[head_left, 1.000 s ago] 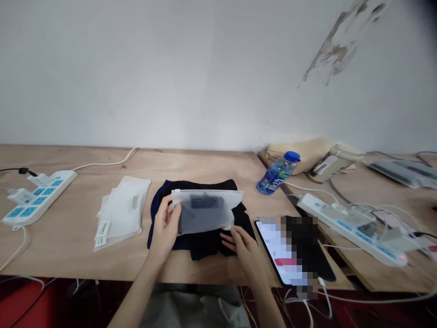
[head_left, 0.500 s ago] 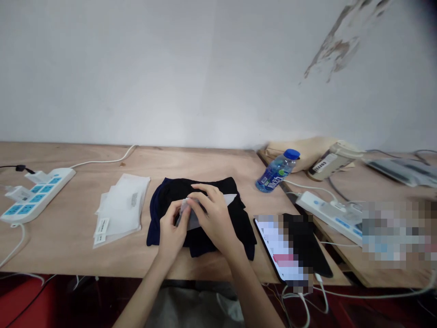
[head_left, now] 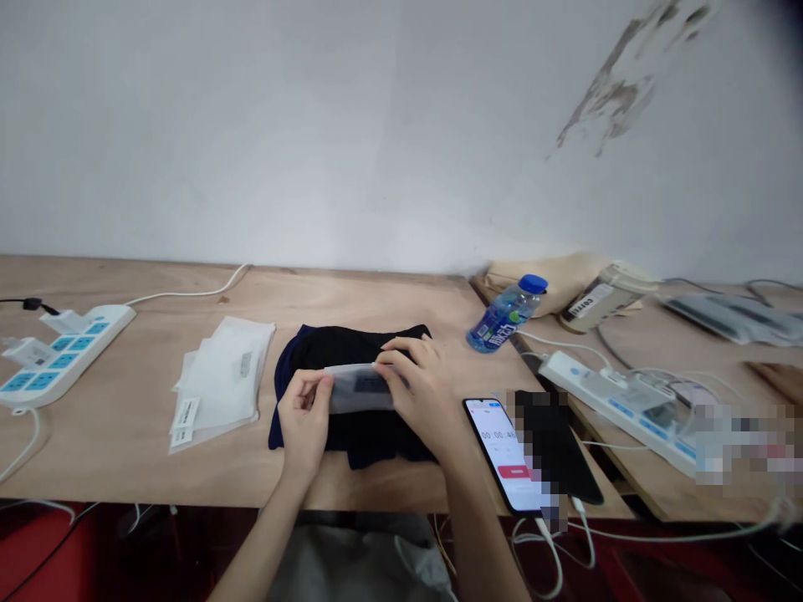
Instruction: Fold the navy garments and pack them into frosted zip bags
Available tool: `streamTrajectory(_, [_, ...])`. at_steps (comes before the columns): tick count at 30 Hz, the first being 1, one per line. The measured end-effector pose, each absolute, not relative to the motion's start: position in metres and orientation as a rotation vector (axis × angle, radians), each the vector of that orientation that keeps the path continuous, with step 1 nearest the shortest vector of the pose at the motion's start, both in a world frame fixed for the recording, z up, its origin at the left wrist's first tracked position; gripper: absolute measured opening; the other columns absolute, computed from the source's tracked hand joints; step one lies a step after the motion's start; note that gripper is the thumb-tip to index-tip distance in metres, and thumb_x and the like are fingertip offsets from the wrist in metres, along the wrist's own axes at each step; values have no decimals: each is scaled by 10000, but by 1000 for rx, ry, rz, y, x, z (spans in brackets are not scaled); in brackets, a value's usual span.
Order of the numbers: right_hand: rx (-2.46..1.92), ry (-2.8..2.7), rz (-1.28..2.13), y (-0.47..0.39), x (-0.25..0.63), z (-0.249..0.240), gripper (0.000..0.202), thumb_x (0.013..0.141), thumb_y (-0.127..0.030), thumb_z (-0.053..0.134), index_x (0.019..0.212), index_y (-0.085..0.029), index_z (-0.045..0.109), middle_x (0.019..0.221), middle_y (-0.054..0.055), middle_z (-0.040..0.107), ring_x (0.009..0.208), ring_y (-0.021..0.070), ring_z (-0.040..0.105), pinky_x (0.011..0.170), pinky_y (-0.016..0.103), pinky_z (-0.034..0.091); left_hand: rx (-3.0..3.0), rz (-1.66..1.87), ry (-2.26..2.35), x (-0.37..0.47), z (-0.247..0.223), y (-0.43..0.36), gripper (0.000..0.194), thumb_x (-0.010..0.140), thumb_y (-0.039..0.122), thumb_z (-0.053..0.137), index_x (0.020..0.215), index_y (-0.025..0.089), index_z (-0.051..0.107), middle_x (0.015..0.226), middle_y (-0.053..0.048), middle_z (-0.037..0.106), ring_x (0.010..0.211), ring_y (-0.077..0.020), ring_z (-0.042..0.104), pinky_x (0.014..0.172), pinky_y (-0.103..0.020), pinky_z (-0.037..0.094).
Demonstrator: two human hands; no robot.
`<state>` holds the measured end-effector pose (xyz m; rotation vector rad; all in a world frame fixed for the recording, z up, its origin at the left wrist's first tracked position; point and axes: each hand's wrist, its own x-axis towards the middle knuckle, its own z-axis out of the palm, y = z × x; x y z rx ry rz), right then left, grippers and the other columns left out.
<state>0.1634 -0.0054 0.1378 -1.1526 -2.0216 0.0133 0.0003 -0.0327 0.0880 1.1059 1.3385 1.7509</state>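
A translucent frosted plastic bag [head_left: 355, 393] is stretched between my hands, just above the folded black cloth [head_left: 360, 341]. My left hand [head_left: 305, 418] pinches the bag's left upper corner between thumb and fingers. Farther along its upper edge, my right hand [head_left: 417, 385] grips with thumb and fingertips, covering the bag's right end. Dark navy cloth [head_left: 280, 410] shows from under the black one at the left. Several similar frosted bags [head_left: 219, 368], with small print and a white label, lie fanned in a pile left of the cloth.
To the right lie a lit phone [head_left: 495, 451] and a dark phone-like slab [head_left: 558, 451]. Behind them stand a blue-capped bottle [head_left: 502, 318] and a coffee cup [head_left: 606, 297]. Power strips [head_left: 75, 355] with cables sit at both sides. Part of another person's hand [head_left: 778, 380] shows far right.
My hands have moved apart, the left one leftward. The bag, bunched between my fingers before, is now spread out flat and wider.
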Motion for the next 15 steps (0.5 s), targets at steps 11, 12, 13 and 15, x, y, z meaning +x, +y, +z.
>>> streamTrajectory(11, [-1198,-1920,39,-3,229,145,145,911,-292,541,816,-237,635,899,56,619,890,229,606,822,396,470,993,1863,1310,-29,72,-15,249,809,420,693,830,188,604,758,6,637,733,-126,613,675,-214,472])
streamTrajectory(12, [-1199,-1914,73,-5,229,145,151,913,-296,536,813,-235,631,884,54,618,874,225,607,807,387,474,1015,1855,1302,-29,72,-14,246,810,421,691,832,189,609,780,-3,656,761,-137,632,700,-227,486])
streamTrajectory(13, [-1203,-1907,111,-7,228,145,154,917,-297,531,814,-234,626,867,50,619,859,220,608,794,378,477,1049,1836,1284,-28,73,-14,242,818,421,683,838,190,614,826,-20,683,811,-154,652,739,-247,500])
streamTrajectory(15, [-1212,-1927,209,-12,222,144,150,924,-300,526,827,-235,620,846,41,628,845,212,613,784,363,486,1140,1783,1236,-24,75,-16,228,842,416,656,860,191,634,984,-66,722,966,-198,670,854,-309,509])
